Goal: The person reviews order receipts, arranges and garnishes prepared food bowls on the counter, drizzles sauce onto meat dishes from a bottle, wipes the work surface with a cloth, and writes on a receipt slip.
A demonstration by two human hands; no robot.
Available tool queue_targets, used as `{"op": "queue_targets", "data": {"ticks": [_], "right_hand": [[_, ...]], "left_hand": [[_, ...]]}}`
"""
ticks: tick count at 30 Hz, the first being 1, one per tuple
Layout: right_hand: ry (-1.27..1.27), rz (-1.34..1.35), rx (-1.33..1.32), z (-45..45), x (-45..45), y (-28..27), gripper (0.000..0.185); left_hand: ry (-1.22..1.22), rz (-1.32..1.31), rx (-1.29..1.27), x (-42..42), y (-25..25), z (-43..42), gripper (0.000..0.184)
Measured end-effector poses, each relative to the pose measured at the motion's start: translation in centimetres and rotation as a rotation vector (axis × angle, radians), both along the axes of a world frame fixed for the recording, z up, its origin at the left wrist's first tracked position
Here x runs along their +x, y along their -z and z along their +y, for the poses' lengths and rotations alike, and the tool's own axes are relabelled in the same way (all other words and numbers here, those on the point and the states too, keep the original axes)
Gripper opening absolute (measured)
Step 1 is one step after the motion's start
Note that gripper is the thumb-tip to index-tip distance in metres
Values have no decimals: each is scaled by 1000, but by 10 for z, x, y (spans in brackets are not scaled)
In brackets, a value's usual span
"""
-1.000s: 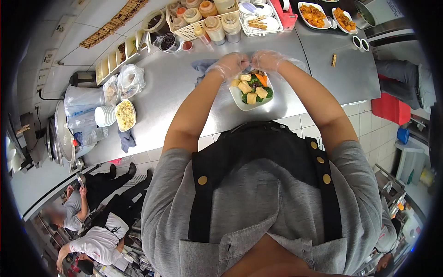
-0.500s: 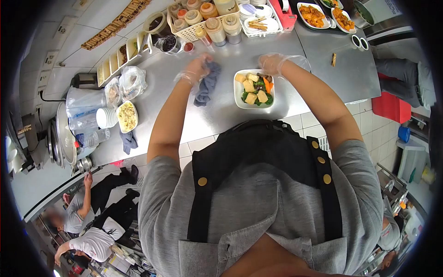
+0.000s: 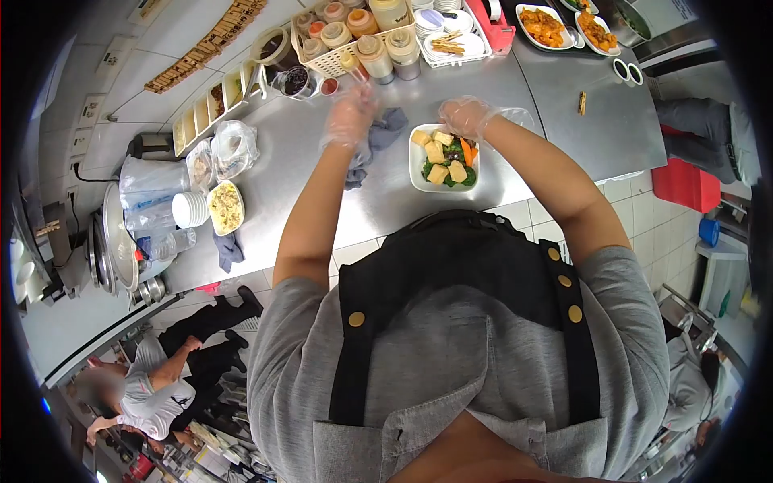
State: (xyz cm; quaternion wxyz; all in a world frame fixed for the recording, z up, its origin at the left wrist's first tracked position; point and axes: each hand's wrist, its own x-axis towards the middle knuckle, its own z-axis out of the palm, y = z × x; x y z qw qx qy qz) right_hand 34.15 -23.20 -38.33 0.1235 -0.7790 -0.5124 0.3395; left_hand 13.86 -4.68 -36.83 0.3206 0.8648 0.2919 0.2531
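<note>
Blue print on the plastic bag (image 3: 147,187) is too small to read. Your gloved left hand (image 3: 351,117), at the white bowl (image 3: 417,167) one second earlier, now overlaps the blue-grey cloth (image 3: 390,126) (its grip cannot be told). The bowl, with golden cubes (image 3: 457,171), greens (image 3: 472,176) and carrot strips (image 3: 466,150), sits right of the cloth; your right hand (image 3: 465,117), its hold hidden, is at the far rim.
</note>
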Motion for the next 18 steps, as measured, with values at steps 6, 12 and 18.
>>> {"op": "queue_targets", "data": {"ticks": [6, 12, 18], "right_hand": [[-230, -252, 8, -1, -6, -17, 23], [-225, -229, 10, 0, -4, -12, 25], [-209, -220, -36, 0, -6, -22, 28]], "left_hand": [[207, 462, 159, -31, 2, -9, 12], [-109, 506, 359, 2, 25, 8, 23], [320, 549, 272, 23, 57, 7, 29]]}}
